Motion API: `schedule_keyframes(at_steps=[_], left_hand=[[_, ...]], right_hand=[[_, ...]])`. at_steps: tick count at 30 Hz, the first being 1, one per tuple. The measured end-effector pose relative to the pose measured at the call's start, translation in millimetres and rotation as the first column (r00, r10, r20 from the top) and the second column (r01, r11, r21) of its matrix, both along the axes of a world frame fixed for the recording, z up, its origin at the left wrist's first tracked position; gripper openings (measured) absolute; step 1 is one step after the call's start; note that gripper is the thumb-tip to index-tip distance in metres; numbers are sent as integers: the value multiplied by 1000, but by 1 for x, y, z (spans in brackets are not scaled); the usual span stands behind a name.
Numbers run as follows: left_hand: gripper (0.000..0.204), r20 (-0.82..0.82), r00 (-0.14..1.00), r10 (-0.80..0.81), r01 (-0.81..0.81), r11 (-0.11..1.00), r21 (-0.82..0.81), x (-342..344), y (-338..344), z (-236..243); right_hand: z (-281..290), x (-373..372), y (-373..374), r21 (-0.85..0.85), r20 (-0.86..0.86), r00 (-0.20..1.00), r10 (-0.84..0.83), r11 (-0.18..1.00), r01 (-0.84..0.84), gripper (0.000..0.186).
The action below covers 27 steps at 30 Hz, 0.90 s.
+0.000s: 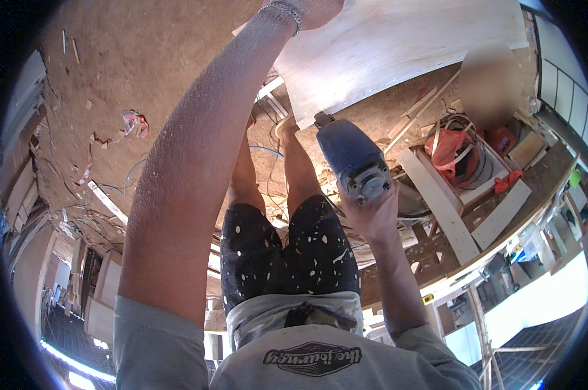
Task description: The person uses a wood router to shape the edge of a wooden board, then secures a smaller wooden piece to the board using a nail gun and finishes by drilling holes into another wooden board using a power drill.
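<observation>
My right hand point(374, 213) is wrapped round the handle of a dark blue nail gun point(351, 148). The tool's rounded cap faces me, and its dark nose points toward the near edge of a large pale plywood sheet point(398, 49). I cannot tell whether the nose touches the sheet. At the top edge of the picture, my left hand point(312, 12) is over the left part of the sheet, a chain bracelet at its wrist. Its fingers are out of the picture.
Right of the nail gun, a wooden frame point(440, 205) stands by red-orange bags point(448, 156) and coiled cords. Wood strips point(108, 201) and crumpled scraps point(134, 123) litter the brown floor at left. A thin blue hose point(264, 150) runs behind my legs. A blurred shape point(489, 84) is at the upper right.
</observation>
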<state>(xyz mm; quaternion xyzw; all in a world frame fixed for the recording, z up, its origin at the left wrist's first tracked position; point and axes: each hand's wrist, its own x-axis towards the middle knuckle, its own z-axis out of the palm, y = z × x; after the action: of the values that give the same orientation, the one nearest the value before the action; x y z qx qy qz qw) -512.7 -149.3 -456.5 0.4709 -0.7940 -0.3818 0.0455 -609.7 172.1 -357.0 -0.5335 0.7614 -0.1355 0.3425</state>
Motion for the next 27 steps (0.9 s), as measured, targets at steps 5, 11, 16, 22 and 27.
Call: schedule_keyframes(at_steps=[5,11,16,22,27], left_hand=[[49,-17,1000,1,-1,1000,14,-2,-1,-1],[52,-69,996,-47,53,995,85,4,-10,-14],[55,-63,980,-191,198,967,158,21,-25,-33],[58,-112,990,-85,89,996,28,146,23,-45],[40,-168,962,214,-137,916,378,199,59,6]], right_hand=[[15,8,-6,-30,-2,999,43,999,-43,35],[16,25,-2,36,58,997,59,997,-61,52],[9,32,0,-108,81,997,9,994,-1,44],[10,47,-13,133,215,933,-287,955,263,20],[19,66,-23,329,105,841,-530,817,474,25]])
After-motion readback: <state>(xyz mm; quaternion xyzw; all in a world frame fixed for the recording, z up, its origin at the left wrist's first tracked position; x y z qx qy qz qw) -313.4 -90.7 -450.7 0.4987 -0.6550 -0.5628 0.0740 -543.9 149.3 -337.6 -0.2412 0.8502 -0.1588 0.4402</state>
